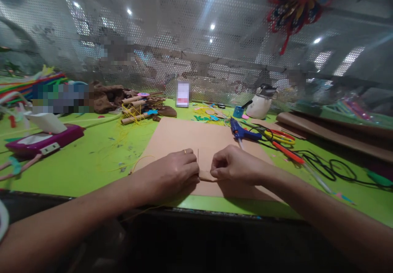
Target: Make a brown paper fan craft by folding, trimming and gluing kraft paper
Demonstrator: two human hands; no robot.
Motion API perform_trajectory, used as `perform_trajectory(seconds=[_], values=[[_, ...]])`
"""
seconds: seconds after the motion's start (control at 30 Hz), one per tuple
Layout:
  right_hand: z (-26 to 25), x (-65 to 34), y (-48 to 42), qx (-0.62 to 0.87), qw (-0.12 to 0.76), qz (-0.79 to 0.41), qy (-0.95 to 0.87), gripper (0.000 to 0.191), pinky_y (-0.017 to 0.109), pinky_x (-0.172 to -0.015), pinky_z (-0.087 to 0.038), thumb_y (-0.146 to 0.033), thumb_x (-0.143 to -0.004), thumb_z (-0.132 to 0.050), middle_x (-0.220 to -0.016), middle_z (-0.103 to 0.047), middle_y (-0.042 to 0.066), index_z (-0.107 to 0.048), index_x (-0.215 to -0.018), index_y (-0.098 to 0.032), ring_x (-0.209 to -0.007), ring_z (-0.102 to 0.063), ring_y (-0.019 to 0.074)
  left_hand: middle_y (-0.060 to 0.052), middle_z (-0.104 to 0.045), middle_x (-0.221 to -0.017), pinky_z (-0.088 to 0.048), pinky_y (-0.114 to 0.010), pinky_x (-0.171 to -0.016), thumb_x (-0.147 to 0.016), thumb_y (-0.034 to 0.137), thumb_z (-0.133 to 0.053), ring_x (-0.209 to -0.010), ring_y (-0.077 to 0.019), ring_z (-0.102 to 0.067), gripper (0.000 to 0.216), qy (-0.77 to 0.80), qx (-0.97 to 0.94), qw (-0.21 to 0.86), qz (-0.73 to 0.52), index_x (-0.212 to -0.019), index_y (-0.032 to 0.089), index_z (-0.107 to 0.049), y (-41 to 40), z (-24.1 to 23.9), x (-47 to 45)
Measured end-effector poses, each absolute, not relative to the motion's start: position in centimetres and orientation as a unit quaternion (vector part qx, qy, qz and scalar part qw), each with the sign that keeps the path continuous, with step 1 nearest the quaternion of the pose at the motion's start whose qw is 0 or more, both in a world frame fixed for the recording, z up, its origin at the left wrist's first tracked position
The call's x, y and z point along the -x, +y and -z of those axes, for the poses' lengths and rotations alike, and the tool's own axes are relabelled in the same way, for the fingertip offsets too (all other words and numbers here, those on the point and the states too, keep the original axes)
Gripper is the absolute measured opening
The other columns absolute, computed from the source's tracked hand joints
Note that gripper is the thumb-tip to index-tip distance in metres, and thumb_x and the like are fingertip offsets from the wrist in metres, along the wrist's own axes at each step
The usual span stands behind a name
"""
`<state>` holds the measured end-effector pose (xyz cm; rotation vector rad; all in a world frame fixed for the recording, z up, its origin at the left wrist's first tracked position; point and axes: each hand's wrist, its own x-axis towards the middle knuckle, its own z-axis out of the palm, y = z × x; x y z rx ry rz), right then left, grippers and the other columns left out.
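Observation:
A sheet of brown paper lies flat on the green table, under both hands. Across the gap between them runs a small, narrow brown piece, folded or rolled, probably paper. My left hand, with a ring on one finger, is closed over its left end. At its right, the fingers of my right hand are pinched together at the strip; the exact contact is partly hidden. A thin dark line, perhaps a wire or slim stick, rises beside my left fingertips. Beyond the right hand rests a blue glue gun.
Scissors with yellow-red handles, a red-handled tool and black cable lie right. Behind stand a phone and white bottle. At left are a purple power strip and brown rolls with yellow strands.

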<state>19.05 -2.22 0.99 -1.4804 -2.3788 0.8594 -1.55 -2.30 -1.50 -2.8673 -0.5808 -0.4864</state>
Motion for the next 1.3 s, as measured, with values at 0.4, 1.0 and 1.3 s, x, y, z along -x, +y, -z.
perform_trajectory(seconds=[0.4,1.0,1.3], values=[[-1.3,-18.7,-1.7,0.509,0.087,-0.292,-0.805,0.013,0.021,-0.045,-0.029,-0.006,-0.067,-0.057,-0.051,-0.054,-0.003,-0.068,-0.064,-0.012,-0.049,-0.041,0.0087,-0.004,-0.051,-0.071,-0.033,-0.028,-0.057,-0.089,0.011,-0.045,-0.066,-0.0155,-0.044,0.023,-0.178,0.962,0.109,0.175,-0.074,0.017,-0.061,-2.3,1.6,1.8],[-1.9,-29.8,-2.2,0.571,0.141,-0.177,-0.789,0.038,0.025,-0.050,-0.028,-0.045,-0.087,-0.046,-0.054,-0.043,-0.003,-0.065,-0.071,-0.017,-0.051,-0.039,0.0127,-0.003,-0.050,-0.068,-0.034,-0.027,-0.059,-0.091,0.015,-0.044,-0.064,-0.0147,-0.044,0.026,-0.183,0.959,0.073,0.204,-0.071,0.017,-0.060,-2.3,1.9,1.6],[3.2,-30.4,-2.9,0.570,0.143,0.000,-0.809,0.027,0.028,-0.059,-0.036,-0.030,-0.092,-0.044,-0.070,-0.066,0.006,-0.065,-0.080,-0.017,-0.062,-0.056,0.0183,-0.005,-0.050,-0.071,-0.034,-0.028,-0.062,-0.093,0.015,-0.041,-0.069,-0.0160,-0.043,0.028,-0.191,0.961,0.035,0.196,-0.076,0.015,-0.063,-2.3,1.7,1.6]])
